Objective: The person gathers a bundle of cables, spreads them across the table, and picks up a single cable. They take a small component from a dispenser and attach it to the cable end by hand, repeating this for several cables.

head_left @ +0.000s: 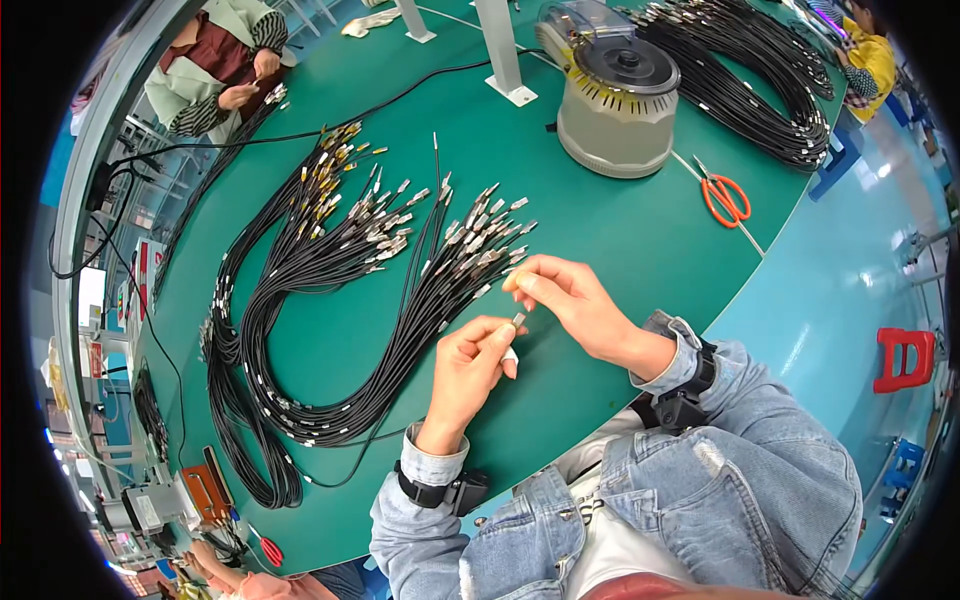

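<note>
Big green worktop (590,225) here, shiny light-blue floor (830,290) off to the right with a red stool (905,360), and a co-worker (215,75) across at the far left. The thing in play is a tiny silvery connector (519,319), pretty plain and boxy, sitting at the left hand's (468,368) fingertips just above the worktop, right of that fat bundle of black cables (335,405). Left's pinching it; right hand (572,302) has thumb and forefinger together nearby, can't tell if there's anything in them.
</note>
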Available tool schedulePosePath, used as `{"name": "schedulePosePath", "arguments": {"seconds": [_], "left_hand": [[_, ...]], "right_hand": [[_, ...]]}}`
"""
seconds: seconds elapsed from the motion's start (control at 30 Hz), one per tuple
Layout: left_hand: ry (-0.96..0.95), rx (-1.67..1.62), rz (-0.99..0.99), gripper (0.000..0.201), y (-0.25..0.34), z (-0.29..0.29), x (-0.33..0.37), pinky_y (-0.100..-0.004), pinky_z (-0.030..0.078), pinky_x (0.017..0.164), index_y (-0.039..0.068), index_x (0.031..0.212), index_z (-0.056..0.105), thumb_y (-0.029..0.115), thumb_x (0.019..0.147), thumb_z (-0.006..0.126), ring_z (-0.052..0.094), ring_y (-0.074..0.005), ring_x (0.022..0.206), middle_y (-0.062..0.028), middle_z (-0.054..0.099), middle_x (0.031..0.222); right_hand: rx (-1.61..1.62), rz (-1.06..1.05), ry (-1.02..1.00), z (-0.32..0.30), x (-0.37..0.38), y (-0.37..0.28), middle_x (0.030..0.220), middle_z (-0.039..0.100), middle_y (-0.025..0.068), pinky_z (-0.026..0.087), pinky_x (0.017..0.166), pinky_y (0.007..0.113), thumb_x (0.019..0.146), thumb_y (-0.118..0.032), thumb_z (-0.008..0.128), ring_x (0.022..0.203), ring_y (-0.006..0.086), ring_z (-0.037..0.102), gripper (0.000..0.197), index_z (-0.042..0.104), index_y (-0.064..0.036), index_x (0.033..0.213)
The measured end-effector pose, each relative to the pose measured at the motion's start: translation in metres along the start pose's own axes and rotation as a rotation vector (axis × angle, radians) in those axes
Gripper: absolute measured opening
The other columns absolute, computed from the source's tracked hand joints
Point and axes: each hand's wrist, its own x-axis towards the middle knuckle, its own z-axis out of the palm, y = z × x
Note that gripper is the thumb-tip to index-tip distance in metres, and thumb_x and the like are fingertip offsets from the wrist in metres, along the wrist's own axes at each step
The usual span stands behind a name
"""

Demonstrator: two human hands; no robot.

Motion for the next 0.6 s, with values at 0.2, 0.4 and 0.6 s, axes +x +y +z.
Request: {"name": "schedulePosePath", "arguments": {"seconds": [0.2,0.4,0.6], "left_hand": [[0.027,0.314,0.107,0.022,-0.026,0.009,0.001,-0.0175,0.033,0.045,0.0,0.086,0.062,0.018,0.091,0.05,0.044,-0.0029,0.05,0.0,0.055,0.059],[-0.031,0.25,0.012,0.02,-0.026,0.008,-0.003,-0.0191,0.035,0.052,0.001,0.085,0.062,0.018,0.09,0.052,0.046,-0.004,0.057,0.0012,0.055,0.063],[-0.082,0.04,-0.08,0.02,-0.025,0.006,-0.002,-0.0187,0.034,0.053,0.002,0.086,0.063,0.019,0.09,0.052,0.045,-0.0037,0.06,0.0028,0.054,0.064]], "right_hand": [[-0.079,-0.04,0.003,-0.024,0.002,-0.006,0.086,0.055,0.0021,0.042,0.072,0.024,0.092,-0.017,0.047,0.077,0.009,0.049,0.022,0.058,0.0016,0.092],[-0.183,-0.098,0.135,-0.071,0.013,-0.031,0.082,0.055,0.0021,0.041,0.07,0.023,0.091,-0.015,0.048,0.074,0.0094,0.049,0.019,0.058,0.0013,0.092],[0.098,-0.227,0.46,-0.11,0.043,-0.065,0.073,0.05,0.0003,0.037,0.06,0.022,0.089,-0.017,0.051,0.063,0.009,0.044,0.021,0.058,0.0023,0.095]]}}
